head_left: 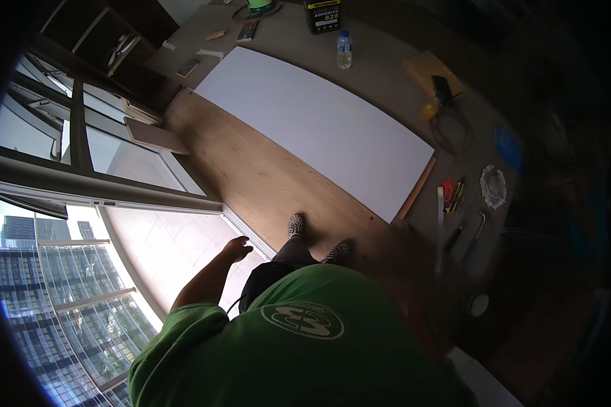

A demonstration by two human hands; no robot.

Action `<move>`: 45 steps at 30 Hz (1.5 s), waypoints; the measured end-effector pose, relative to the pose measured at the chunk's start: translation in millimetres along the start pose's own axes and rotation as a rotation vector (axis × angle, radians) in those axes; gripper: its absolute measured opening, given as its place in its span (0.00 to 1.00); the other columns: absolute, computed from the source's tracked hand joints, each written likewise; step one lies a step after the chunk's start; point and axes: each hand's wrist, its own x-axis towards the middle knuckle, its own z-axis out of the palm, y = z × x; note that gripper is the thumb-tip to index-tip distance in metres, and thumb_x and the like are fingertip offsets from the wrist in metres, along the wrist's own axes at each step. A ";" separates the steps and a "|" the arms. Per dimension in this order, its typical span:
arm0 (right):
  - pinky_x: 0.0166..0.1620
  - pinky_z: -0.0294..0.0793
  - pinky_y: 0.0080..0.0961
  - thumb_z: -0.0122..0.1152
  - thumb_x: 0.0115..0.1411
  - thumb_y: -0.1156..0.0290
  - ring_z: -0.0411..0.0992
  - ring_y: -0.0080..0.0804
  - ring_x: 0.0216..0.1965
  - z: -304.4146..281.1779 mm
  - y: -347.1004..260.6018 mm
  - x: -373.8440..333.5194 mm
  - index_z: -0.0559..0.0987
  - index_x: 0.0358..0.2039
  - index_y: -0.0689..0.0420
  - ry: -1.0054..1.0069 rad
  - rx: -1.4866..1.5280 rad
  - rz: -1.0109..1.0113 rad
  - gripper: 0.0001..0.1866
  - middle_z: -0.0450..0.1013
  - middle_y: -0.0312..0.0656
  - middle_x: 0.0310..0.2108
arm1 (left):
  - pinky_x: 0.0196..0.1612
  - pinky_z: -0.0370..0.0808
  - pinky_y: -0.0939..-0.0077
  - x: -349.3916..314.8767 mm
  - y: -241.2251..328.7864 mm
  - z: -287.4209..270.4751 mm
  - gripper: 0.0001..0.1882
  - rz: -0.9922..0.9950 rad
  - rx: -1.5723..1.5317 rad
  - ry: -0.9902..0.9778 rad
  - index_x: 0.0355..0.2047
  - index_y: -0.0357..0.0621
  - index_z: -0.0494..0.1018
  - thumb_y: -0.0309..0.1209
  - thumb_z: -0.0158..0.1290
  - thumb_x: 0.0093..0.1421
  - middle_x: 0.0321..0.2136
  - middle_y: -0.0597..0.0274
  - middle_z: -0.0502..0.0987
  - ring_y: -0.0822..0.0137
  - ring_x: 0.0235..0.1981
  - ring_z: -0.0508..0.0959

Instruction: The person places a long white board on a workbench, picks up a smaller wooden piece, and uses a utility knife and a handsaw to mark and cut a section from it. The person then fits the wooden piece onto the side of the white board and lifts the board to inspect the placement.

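My left hand (237, 249) hangs at my left side above the door track, holding nothing, its fingers loosely bent and a little apart. My right hand does not show; that side of my body falls into deep shadow. In front of my feet a long white panel (312, 129) lies flat, with a brown wood edge showing at its right end. Neither hand touches it. Beyond its far edge stands a clear water bottle (344, 51) with a blue cap, beside a dark adhesive can (324, 17).
Right of the panel lie red-handled scissors (447, 190), a yellow cutter knife (459, 195), a metal ruler (440, 227) and a crumpled silvery disc (493, 186). A phone (442, 89) rests near a tan board (421, 71). Glass doors (136, 156) and a balcony floor (176, 251) are at left.
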 end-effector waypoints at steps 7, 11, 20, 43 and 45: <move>0.47 0.78 0.38 0.45 0.74 0.62 0.76 0.40 0.42 11.8 -15.1 37.3 0.76 0.55 0.60 -0.033 -0.022 -0.073 0.19 0.76 0.48 0.48 | 0.41 0.80 0.69 -5.8 -39.9 -4.1 0.20 0.109 -0.066 0.109 0.56 0.45 0.75 0.30 0.57 0.63 0.32 0.54 0.85 0.61 0.37 0.85; 0.44 0.78 0.40 0.46 0.74 0.61 0.76 0.41 0.40 -7.9 -6.3 39.5 0.77 0.54 0.60 0.033 -0.002 -0.072 0.19 0.76 0.49 0.47 | 0.44 0.80 0.68 -19.6 18.5 -8.2 0.20 -0.157 -0.190 0.025 0.54 0.44 0.76 0.37 0.58 0.63 0.33 0.51 0.85 0.60 0.38 0.85; 0.40 0.79 0.45 0.47 0.74 0.60 0.78 0.44 0.36 -7.0 -16.3 54.7 0.78 0.52 0.61 -0.007 -0.007 -0.082 0.19 0.78 0.52 0.45 | 0.59 0.74 0.60 -8.4 -9.0 -4.8 0.39 -0.087 -0.077 0.057 0.55 0.38 0.76 0.63 0.53 0.63 0.50 0.43 0.81 0.49 0.53 0.80; 0.39 0.76 0.29 0.69 0.59 0.68 0.76 0.30 0.33 139.6 -520.1 -19.6 0.78 0.51 0.61 0.354 -0.516 -0.713 0.20 0.78 0.43 0.32 | 0.37 0.79 0.65 303.3 48.7 -274.0 0.24 -0.123 -0.845 0.198 0.53 0.45 0.75 0.49 0.57 0.66 0.36 0.54 0.83 0.61 0.34 0.82; 0.47 0.78 0.33 0.69 0.59 0.64 0.79 0.38 0.42 139.7 -566.9 6.3 0.79 0.51 0.62 0.371 -0.610 -0.685 0.22 0.81 0.51 0.40 | 0.37 0.78 0.66 335.0 66.6 -303.5 0.24 -0.246 -1.021 0.162 0.53 0.46 0.75 0.50 0.54 0.67 0.37 0.57 0.82 0.63 0.35 0.82</move>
